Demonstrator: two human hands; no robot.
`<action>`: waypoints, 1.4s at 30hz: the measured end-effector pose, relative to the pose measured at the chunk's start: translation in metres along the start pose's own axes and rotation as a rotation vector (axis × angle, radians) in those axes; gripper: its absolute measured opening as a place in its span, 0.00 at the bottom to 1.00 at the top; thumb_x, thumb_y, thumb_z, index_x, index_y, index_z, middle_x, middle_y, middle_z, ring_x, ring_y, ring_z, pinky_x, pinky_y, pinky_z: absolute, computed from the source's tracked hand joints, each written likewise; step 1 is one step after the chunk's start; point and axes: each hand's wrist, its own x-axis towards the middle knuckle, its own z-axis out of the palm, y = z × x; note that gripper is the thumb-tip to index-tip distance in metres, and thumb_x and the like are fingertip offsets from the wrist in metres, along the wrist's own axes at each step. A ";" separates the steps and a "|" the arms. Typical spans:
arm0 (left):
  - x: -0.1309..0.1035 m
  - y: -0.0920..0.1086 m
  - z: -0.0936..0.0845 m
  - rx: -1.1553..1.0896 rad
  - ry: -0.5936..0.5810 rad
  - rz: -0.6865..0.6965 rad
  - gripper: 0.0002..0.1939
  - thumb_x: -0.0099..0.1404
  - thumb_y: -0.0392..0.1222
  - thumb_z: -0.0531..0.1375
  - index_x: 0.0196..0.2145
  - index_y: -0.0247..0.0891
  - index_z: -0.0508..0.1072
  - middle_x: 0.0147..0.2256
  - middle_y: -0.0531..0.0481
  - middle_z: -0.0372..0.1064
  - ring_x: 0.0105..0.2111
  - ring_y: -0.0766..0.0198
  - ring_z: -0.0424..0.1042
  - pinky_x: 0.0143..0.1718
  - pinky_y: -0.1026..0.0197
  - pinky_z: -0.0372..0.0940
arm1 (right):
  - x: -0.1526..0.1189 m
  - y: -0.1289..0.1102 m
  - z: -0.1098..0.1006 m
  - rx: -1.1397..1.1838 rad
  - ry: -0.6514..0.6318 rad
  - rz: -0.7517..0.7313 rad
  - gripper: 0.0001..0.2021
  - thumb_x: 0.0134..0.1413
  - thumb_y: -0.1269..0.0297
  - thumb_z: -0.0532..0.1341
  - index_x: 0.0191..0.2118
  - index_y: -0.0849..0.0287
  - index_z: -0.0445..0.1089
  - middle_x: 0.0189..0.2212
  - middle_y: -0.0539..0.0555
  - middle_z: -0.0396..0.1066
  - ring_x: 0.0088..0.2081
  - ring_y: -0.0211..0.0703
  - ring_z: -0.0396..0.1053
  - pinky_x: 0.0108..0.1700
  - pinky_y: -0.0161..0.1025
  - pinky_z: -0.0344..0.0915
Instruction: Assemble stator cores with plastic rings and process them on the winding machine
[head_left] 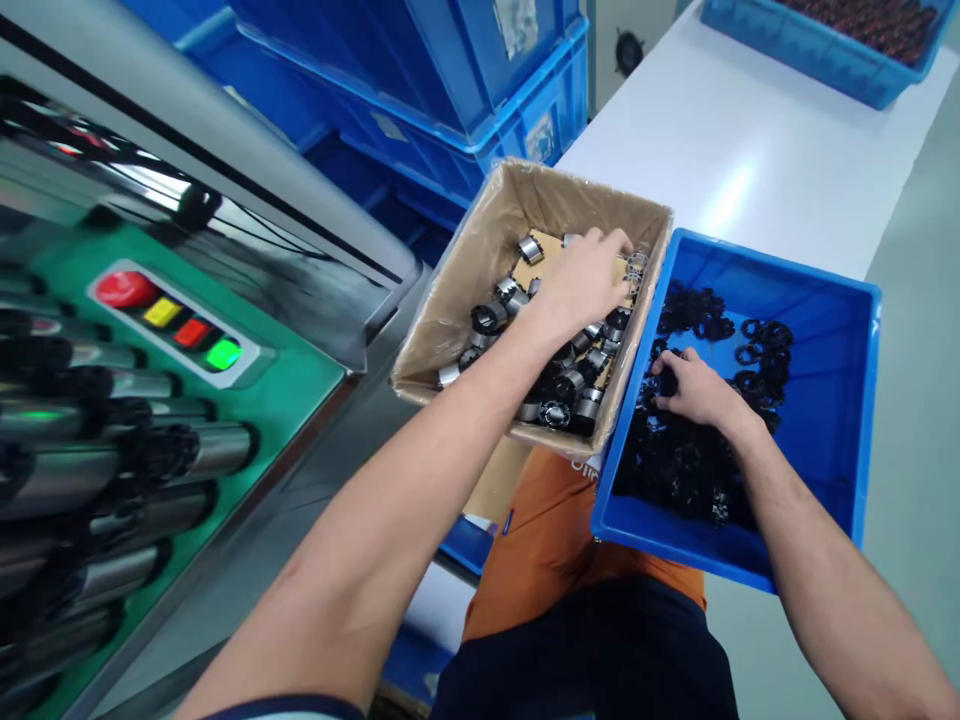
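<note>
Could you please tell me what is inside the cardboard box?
The cardboard box holds silvery cylinders with black parts, over a tan surface. The left hand and forearm cover part of the contents; what lies beneath them cannot be seen.

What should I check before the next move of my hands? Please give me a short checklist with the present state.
1. Both hands clear of the containers: not ok; the left hand is in the cardboard box, the right hand in the blue bin.
2. Metal-and-black parts available in the box: ok.
3. Black parts available in the bin: ok.
4. Right-hand grip on one black part: cannot tell; dark parts blend together.
5. Green button lit: ok.
</note>
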 end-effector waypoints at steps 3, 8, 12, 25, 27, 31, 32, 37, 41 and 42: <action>0.036 0.012 0.015 0.045 -0.136 -0.033 0.31 0.78 0.34 0.65 0.76 0.32 0.72 0.71 0.29 0.75 0.70 0.38 0.77 0.74 0.40 0.71 | -0.001 -0.004 -0.002 0.004 -0.040 -0.023 0.28 0.63 0.68 0.77 0.66 0.56 0.75 0.47 0.58 0.81 0.45 0.53 0.79 0.49 0.43 0.73; 0.064 0.014 0.035 0.034 -0.206 -0.064 0.26 0.77 0.29 0.62 0.70 0.31 0.78 0.65 0.28 0.81 0.66 0.38 0.82 0.70 0.41 0.75 | -0.001 -0.008 -0.006 0.059 -0.052 -0.083 0.14 0.67 0.74 0.71 0.55 0.55 0.80 0.45 0.56 0.86 0.43 0.49 0.79 0.47 0.40 0.67; 0.069 0.002 0.032 -0.013 -0.217 -0.075 0.21 0.72 0.30 0.68 0.61 0.27 0.82 0.60 0.27 0.83 0.66 0.38 0.81 0.72 0.44 0.73 | -0.002 -0.003 -0.019 0.137 0.033 -0.078 0.12 0.66 0.76 0.67 0.50 0.56 0.82 0.40 0.55 0.84 0.37 0.46 0.75 0.46 0.41 0.67; -0.084 0.017 0.007 -1.593 0.153 -0.139 0.23 0.74 0.63 0.73 0.40 0.43 0.72 0.43 0.46 0.79 0.33 0.63 0.76 0.24 0.63 0.67 | -0.031 -0.034 -0.050 1.129 0.412 -0.359 0.19 0.66 0.49 0.78 0.53 0.52 0.79 0.42 0.48 0.84 0.34 0.39 0.85 0.39 0.37 0.86; -0.102 0.030 0.020 -1.626 0.191 -0.137 0.28 0.71 0.70 0.75 0.44 0.45 0.73 0.38 0.51 0.77 0.27 0.66 0.72 0.20 0.64 0.62 | -0.035 -0.043 -0.047 1.226 0.357 -0.408 0.25 0.63 0.43 0.82 0.55 0.53 0.80 0.43 0.49 0.85 0.37 0.39 0.87 0.41 0.35 0.87; -0.117 0.041 0.037 -1.664 0.247 -0.130 0.32 0.71 0.79 0.72 0.50 0.49 0.74 0.29 0.57 0.66 0.22 0.65 0.67 0.18 0.63 0.62 | -0.045 -0.055 -0.043 1.218 0.350 -0.465 0.25 0.62 0.41 0.83 0.53 0.52 0.83 0.39 0.48 0.85 0.34 0.39 0.86 0.39 0.36 0.87; -0.118 0.042 0.038 -1.666 0.250 -0.130 0.32 0.72 0.79 0.70 0.47 0.48 0.73 0.28 0.57 0.64 0.22 0.65 0.67 0.19 0.63 0.64 | -0.048 -0.058 -0.043 1.193 0.369 -0.472 0.25 0.60 0.43 0.85 0.52 0.51 0.83 0.38 0.47 0.84 0.33 0.40 0.85 0.37 0.37 0.86; -0.120 0.043 0.039 -1.610 0.167 -0.173 0.29 0.81 0.78 0.56 0.45 0.47 0.70 0.30 0.55 0.65 0.24 0.61 0.72 0.22 0.59 0.68 | -0.060 -0.069 -0.043 1.079 0.413 -0.470 0.23 0.61 0.52 0.85 0.57 0.48 0.84 0.45 0.49 0.88 0.43 0.44 0.88 0.50 0.43 0.90; -0.125 0.043 0.044 -1.577 0.181 -0.149 0.25 0.86 0.71 0.52 0.56 0.50 0.74 0.29 0.54 0.68 0.25 0.59 0.75 0.24 0.58 0.67 | -0.067 -0.077 -0.043 1.083 0.402 -0.496 0.18 0.68 0.56 0.81 0.59 0.49 0.85 0.46 0.49 0.89 0.41 0.43 0.88 0.51 0.44 0.91; -0.127 0.044 0.045 -1.577 0.188 -0.133 0.25 0.87 0.70 0.52 0.58 0.50 0.75 0.29 0.54 0.69 0.25 0.58 0.75 0.25 0.58 0.67 | -0.068 -0.079 -0.043 1.085 0.407 -0.484 0.18 0.67 0.55 0.82 0.58 0.49 0.86 0.45 0.49 0.89 0.40 0.44 0.88 0.48 0.44 0.91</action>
